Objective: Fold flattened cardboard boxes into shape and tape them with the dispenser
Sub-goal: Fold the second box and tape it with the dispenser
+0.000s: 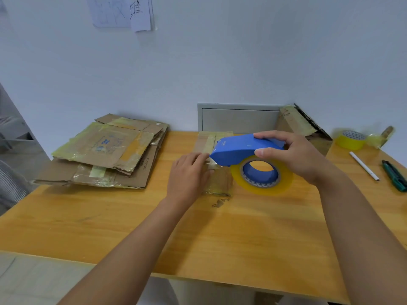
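A small folded cardboard box point(217, 139) stands on the wooden table point(220, 234), its top and front covered with old tape. My right hand point(293, 157) grips the blue tape dispenser point(237, 148) by its top, nose resting on the box's top edge; its yellowish clear tape roll point(262, 177) hangs beside the box. My left hand point(187, 172) lies flat against the box's near left side, fingers straight, pressing next to the dispenser's nose. The box's near face is partly hidden by my left hand.
A pile of flattened, taped cardboard boxes point(105, 155) lies at the table's left. Another cardboard box point(304, 126) stands at the back right, near a yellow tape roll point(351, 139), a white pen point(363, 165) and a green utility knife point(394, 175). A grey panel point(237, 118) is set in the wall.
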`<action>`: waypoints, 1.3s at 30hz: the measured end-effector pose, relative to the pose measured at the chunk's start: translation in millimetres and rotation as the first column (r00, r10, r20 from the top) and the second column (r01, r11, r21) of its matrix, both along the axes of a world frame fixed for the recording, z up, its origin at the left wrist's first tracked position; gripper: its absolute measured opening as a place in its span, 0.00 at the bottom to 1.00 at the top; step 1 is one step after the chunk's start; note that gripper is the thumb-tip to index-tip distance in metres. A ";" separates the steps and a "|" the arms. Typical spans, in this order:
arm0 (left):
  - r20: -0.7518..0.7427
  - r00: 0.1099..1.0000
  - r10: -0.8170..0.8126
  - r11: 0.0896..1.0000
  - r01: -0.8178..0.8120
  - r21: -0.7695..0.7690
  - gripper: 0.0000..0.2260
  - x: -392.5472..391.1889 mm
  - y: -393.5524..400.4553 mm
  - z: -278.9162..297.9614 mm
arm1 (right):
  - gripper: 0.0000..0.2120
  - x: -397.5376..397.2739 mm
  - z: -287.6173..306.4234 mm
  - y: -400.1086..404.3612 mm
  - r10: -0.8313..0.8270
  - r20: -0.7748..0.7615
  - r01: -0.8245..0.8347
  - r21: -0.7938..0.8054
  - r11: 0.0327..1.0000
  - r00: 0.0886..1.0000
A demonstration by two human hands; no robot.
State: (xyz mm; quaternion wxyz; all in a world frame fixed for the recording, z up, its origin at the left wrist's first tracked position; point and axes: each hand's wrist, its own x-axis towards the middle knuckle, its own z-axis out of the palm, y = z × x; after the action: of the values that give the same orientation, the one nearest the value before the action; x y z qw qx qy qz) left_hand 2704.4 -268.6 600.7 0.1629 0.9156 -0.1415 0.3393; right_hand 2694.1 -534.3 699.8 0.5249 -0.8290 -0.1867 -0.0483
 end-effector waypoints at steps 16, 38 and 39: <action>0.084 0.995 -0.058 0.994 0.050 0.099 0.11 24.1 14.6 0.7 | 0.20 0.0 -5.1 27.8 -0.056 0.023 0.056 -0.010 0.998 0.998; -0.065 0.996 0.065 0.969 -0.048 0.241 0.25 7.4 -3.1 -0.6 | 0.17 -4.2 -36.5 -5.3 -0.059 -0.023 0.060 0.068 0.996 0.998; -0.039 0.998 0.051 0.972 -0.041 0.231 0.24 7.0 -7.6 -0.8 | 0.17 -4.0 -36.6 -5.6 -0.059 -0.024 0.061 0.075 0.995 0.998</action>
State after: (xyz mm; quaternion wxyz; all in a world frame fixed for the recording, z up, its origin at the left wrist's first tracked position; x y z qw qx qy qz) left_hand 2711.4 -276.2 600.0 0.0510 0.9387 -0.1549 0.3039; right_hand 2690.2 -540.0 663.3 0.5562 -0.8143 -0.1539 -0.0621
